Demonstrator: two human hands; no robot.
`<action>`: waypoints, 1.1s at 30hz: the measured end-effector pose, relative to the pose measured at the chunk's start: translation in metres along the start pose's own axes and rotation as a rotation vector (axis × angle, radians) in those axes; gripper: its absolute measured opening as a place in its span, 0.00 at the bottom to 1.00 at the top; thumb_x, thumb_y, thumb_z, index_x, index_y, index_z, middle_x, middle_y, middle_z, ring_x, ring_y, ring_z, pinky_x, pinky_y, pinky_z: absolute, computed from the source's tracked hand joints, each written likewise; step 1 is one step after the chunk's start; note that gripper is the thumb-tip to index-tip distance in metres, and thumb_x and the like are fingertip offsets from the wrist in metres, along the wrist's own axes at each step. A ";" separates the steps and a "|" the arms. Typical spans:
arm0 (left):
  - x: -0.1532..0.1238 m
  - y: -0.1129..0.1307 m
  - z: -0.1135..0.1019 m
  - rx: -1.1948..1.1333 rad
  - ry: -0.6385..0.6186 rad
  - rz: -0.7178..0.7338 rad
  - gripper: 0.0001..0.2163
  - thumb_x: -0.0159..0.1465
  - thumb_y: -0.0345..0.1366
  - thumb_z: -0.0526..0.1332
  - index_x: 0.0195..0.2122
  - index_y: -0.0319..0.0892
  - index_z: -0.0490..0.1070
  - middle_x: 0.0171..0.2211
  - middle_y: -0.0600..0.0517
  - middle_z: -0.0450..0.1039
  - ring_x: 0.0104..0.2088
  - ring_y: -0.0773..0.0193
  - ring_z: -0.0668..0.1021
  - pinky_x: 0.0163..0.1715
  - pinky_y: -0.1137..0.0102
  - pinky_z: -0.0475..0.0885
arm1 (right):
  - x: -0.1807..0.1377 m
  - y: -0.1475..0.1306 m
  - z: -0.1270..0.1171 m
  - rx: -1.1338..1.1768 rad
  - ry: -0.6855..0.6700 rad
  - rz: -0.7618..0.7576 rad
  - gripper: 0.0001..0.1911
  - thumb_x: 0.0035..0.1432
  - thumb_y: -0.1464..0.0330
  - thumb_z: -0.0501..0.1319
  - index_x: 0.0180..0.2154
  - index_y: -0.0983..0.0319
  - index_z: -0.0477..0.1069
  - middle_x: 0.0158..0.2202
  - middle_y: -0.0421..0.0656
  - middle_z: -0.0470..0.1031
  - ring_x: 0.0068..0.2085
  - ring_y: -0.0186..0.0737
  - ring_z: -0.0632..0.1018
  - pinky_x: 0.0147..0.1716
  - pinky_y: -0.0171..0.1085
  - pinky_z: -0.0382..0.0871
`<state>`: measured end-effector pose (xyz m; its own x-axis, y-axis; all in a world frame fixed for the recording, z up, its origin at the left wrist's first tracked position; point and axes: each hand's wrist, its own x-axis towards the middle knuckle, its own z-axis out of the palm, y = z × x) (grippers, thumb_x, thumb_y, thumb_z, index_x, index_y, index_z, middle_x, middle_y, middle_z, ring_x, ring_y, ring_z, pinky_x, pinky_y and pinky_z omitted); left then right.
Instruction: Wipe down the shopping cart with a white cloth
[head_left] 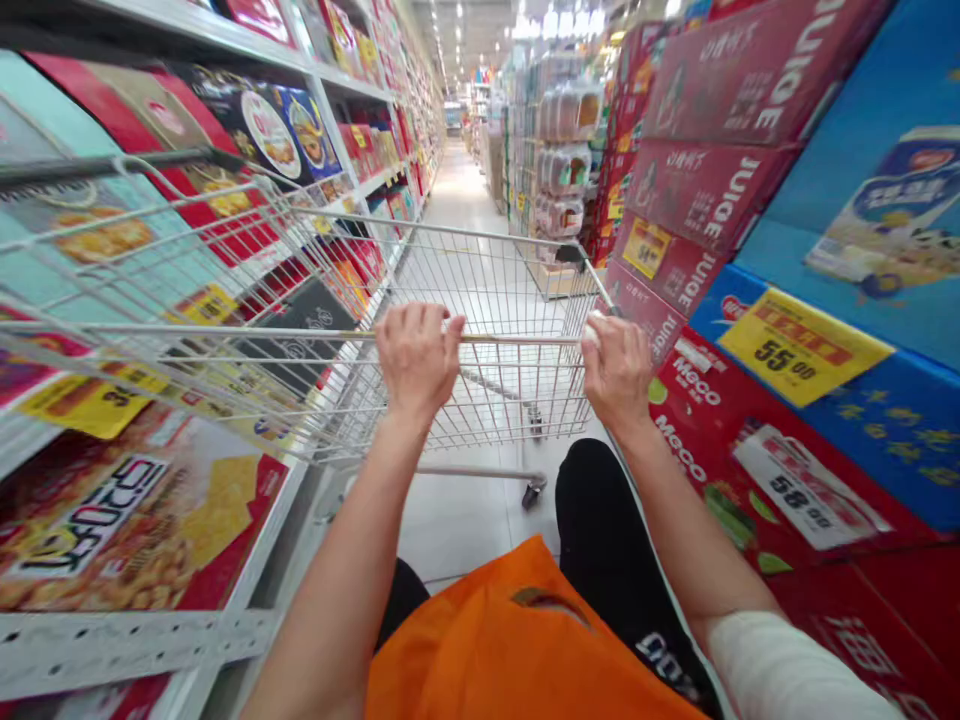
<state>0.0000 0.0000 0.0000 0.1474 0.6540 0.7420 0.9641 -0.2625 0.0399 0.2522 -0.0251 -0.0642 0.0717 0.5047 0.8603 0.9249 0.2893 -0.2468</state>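
Note:
A wire shopping cart (517, 340) stands crosswise in front of me, and I see the floor through its mesh. My left hand (417, 358) is closed over the near top rail, knuckles up, close to the middle of that side. Farther right on the same rail, near the basket's corner, my right hand (619, 368) is also wrapped round the metal. Something small and white shows by its thumb and forefinger; I cannot make out what it is. Under the basket are the lower frame and dark caster wheels (533, 492).
At the left, shelves (247, 600) hold boxed goods with yellow price tags, close to the cart. Stacked juice cartons (712, 190) and red and blue boxes line the right, close to my right arm. The tiled aisle (459, 190) runs ahead past shrink-wrapped bottle stacks (562, 110).

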 end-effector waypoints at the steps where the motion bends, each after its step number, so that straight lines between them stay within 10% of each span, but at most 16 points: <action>1: 0.001 -0.007 0.000 -0.009 -0.029 -0.012 0.21 0.71 0.49 0.42 0.36 0.45 0.70 0.39 0.43 0.75 0.43 0.50 0.70 0.46 0.56 0.57 | 0.002 -0.008 0.005 -0.009 0.011 0.042 0.17 0.69 0.63 0.49 0.52 0.61 0.68 0.47 0.49 0.74 0.49 0.46 0.72 0.50 0.47 0.65; 11: -0.001 -0.013 0.003 -0.069 0.001 -0.053 0.20 0.70 0.42 0.45 0.24 0.45 0.67 0.26 0.49 0.70 0.31 0.57 0.68 0.42 0.56 0.56 | 0.022 -0.096 0.050 0.033 -0.159 -0.101 0.15 0.70 0.61 0.49 0.48 0.59 0.70 0.42 0.48 0.73 0.44 0.44 0.71 0.48 0.45 0.62; 15: -0.004 -0.017 0.001 -0.038 0.006 -0.030 0.20 0.70 0.41 0.45 0.23 0.45 0.67 0.24 0.49 0.69 0.30 0.57 0.67 0.42 0.56 0.56 | 0.026 -0.050 0.037 0.010 -0.225 -0.270 0.14 0.69 0.58 0.50 0.46 0.56 0.70 0.39 0.44 0.74 0.43 0.42 0.70 0.51 0.45 0.59; 22: -0.005 -0.009 0.000 -0.054 0.015 -0.080 0.19 0.69 0.40 0.46 0.22 0.45 0.64 0.24 0.49 0.70 0.30 0.58 0.66 0.42 0.55 0.56 | 0.027 0.032 0.015 -0.087 -0.024 -0.105 0.19 0.70 0.58 0.47 0.34 0.60 0.70 0.39 0.48 0.76 0.43 0.42 0.72 0.51 0.46 0.59; 27: -0.005 -0.003 0.000 -0.026 0.000 -0.128 0.19 0.69 0.40 0.46 0.22 0.45 0.64 0.25 0.49 0.70 0.31 0.57 0.67 0.43 0.54 0.55 | 0.024 -0.035 0.035 -0.070 0.009 0.086 0.19 0.70 0.63 0.45 0.33 0.60 0.70 0.32 0.47 0.72 0.38 0.43 0.71 0.43 0.45 0.61; 33: -0.008 -0.008 -0.002 -0.018 0.015 -0.103 0.19 0.69 0.41 0.46 0.23 0.45 0.66 0.25 0.48 0.70 0.30 0.57 0.66 0.42 0.55 0.55 | 0.029 -0.101 0.052 0.028 -0.126 -0.081 0.17 0.70 0.63 0.47 0.34 0.59 0.71 0.32 0.45 0.71 0.38 0.41 0.70 0.46 0.45 0.62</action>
<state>-0.0091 -0.0045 -0.0054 0.0440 0.6673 0.7434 0.9699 -0.2068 0.1283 0.1415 0.0026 -0.0377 -0.0518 0.5767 0.8153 0.9147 0.3551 -0.1930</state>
